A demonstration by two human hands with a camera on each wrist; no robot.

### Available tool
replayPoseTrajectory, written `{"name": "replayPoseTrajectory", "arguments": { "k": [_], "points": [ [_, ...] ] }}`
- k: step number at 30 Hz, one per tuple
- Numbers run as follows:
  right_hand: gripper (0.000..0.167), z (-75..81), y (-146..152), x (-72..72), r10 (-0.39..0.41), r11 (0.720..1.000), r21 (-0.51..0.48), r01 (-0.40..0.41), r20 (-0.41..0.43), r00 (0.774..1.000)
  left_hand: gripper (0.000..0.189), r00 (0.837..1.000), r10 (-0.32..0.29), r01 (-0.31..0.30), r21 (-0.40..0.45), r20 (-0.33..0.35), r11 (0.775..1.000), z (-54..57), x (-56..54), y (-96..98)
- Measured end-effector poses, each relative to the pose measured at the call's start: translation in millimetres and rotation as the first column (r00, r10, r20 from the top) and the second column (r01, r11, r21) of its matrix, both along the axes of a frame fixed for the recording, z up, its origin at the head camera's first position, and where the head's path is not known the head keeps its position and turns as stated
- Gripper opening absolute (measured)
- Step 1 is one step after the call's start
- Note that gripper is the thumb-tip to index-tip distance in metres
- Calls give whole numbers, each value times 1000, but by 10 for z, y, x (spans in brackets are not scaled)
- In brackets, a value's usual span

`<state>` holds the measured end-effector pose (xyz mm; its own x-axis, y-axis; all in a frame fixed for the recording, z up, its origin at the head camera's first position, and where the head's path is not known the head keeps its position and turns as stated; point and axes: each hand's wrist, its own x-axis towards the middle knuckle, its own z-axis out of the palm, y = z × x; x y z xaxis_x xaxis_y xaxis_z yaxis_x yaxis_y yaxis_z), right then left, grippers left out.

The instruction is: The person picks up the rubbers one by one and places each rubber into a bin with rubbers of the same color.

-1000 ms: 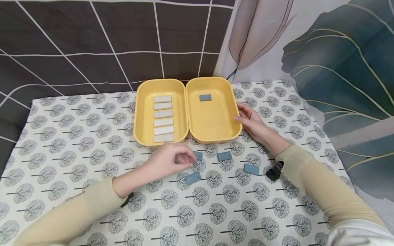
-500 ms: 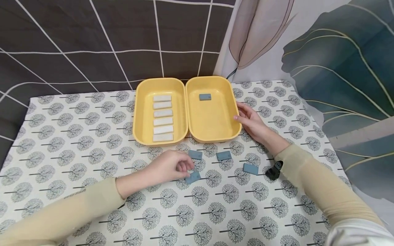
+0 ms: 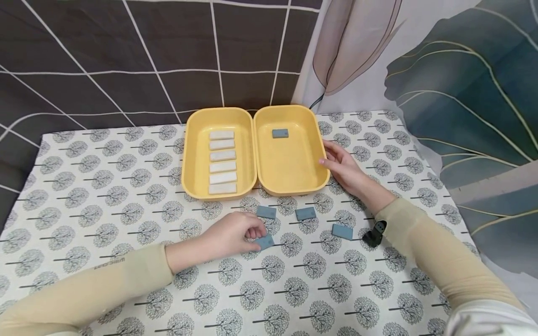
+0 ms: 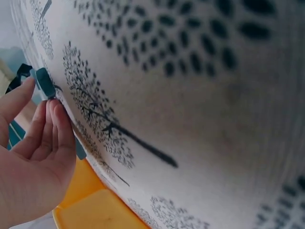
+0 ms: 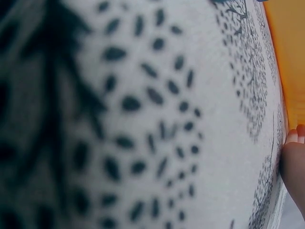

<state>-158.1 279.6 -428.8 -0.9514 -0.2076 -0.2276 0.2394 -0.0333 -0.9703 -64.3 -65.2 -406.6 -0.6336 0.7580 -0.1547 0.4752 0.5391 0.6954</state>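
Observation:
My left hand is low over the cloth, thumb and fingertips pinching a small blue rectangular block. The left wrist view shows that blue block between the thumb and the other fingertips. My right hand grips the right wall of a yellow two-compartment tray, thumb at the rim and fingers outside. One blue block lies in the right compartment. Several white blocks form a column in the left compartment. Only a bit of the right hand shows in the right wrist view, beside the yellow wall.
More blue blocks lie loose on the tree-patterned cloth: one block just beyond the left hand, another block before the tray, a third block near the right wrist. A dark gridded backdrop stands behind the tray.
My left hand has come back from near the tray's front edge toward the nearest blue block, and its thumb and fingers have closed on it. The right hand stays at the tray wall.

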Motion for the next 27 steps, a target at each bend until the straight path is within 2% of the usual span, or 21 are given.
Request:
{"name": "replayPoseTrajectory", "arguments": {
  "k": [8,12,18,27],
  "points": [
    [72,-21,7,6,3,1000,-6,-3,-18,1000,29,998,55,-55,0,-12,998,-48,55,15],
    [72,-15,2,6,0,1000,-7,0,-14,1000,32,997,71,-72,-8,-41,997,-53,87,25],
    [72,-10,-2,-2,-2,1000,-9,2,-19,1000,32,995,67,-68,-14,-78,998,-31,133,41],
    [72,-21,-2,2,-6,1000,-15,6,-13,1000,30,996,57,-56,4,-64,998,-13,163,57]
  ]
}}
